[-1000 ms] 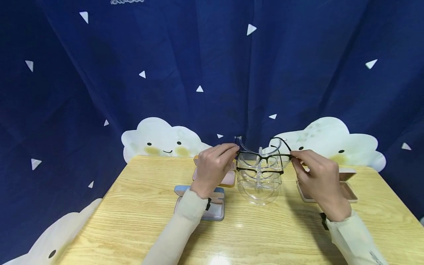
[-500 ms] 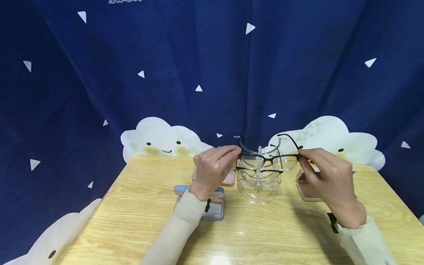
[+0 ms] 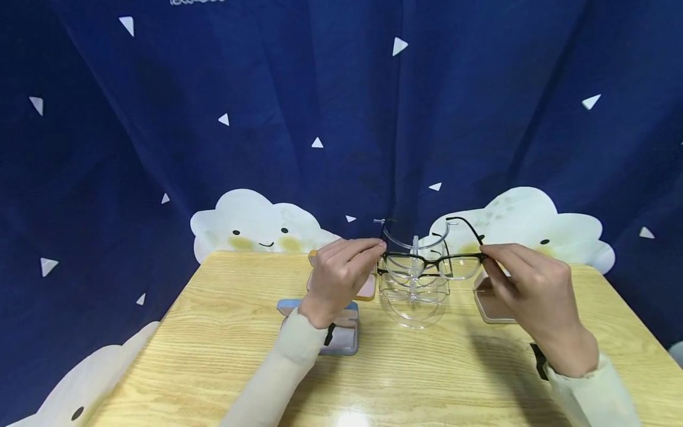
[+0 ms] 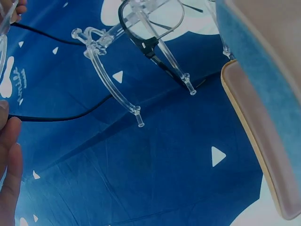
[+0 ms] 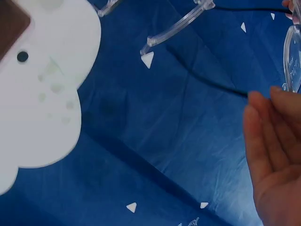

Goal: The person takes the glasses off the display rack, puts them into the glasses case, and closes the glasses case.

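Black-rimmed eyeglasses (image 3: 460, 257) are held up in front of a clear display stand (image 3: 416, 324), temples pointing back toward it. My left hand (image 3: 341, 270) pinches them at the hinge on the left. At the opposite hinge, my right hand (image 3: 533, 290) grips the frame between thumb and fingers. In the left wrist view a black temple (image 4: 51, 119) runs from the left hand (image 4: 9, 162) toward a stand arm (image 4: 113, 84). The right wrist view has the other temple (image 5: 211, 84) extending from the right hand (image 5: 277, 146). A second dark-rimmed pair (image 4: 149, 43) sits lower on the stand.
An open blue-grey glasses case (image 3: 348, 344) lies by the left forearm. Behind it is an orange-edged pink case (image 3: 368, 290), partly covered by the left hand. A brown-lined case (image 3: 493, 303) stands open behind the right hand. The dark blue curtain (image 3: 352, 89) hangs behind the wooden table (image 3: 213, 356).
The right hand has moved rightward, and the eyeglasses have shifted right and a little lower in view, away from the stand. The left hand has barely moved, still at its hinge.
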Demonstrator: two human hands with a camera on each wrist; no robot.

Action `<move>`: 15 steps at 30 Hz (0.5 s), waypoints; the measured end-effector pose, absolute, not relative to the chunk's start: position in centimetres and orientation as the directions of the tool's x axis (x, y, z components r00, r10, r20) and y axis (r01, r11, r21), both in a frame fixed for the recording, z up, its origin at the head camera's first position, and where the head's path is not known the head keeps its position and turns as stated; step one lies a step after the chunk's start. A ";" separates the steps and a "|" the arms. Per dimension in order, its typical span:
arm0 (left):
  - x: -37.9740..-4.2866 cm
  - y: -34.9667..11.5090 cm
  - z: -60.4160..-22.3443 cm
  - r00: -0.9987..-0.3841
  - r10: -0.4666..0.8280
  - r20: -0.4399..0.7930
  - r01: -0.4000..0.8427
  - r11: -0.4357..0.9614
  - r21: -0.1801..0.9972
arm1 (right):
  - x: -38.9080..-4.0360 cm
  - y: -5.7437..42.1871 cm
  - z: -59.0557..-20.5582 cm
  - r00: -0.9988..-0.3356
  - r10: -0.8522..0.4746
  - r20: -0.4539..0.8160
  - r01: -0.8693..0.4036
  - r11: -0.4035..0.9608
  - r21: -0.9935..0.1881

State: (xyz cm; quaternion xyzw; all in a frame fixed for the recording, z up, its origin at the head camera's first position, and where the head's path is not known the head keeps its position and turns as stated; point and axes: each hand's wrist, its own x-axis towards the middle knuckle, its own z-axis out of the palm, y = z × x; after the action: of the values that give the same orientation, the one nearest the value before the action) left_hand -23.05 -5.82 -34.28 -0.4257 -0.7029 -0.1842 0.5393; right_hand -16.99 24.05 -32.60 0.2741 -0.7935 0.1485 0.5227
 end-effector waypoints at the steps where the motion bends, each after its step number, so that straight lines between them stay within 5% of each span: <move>1: -23.0 -5.9 -34.3 -0.057 0.406 0.912 0.800 0.565 -0.202 | -16.9 24.1 -32.6 -0.301 -0.289 0.909 -0.590 0.805 0.061; 15: -23.0 -6.3 -34.1 -0.073 0.398 0.915 0.830 0.532 -0.166 | -16.4 24.0 -32.5 -0.248 -0.312 0.917 -0.638 0.765 0.087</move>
State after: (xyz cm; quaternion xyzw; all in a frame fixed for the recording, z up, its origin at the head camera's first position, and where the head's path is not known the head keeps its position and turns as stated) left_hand -22.96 -6.33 -34.09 -0.4372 -0.7024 -0.2071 0.5221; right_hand -16.41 23.99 -32.48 0.3065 -0.7748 0.1537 0.5312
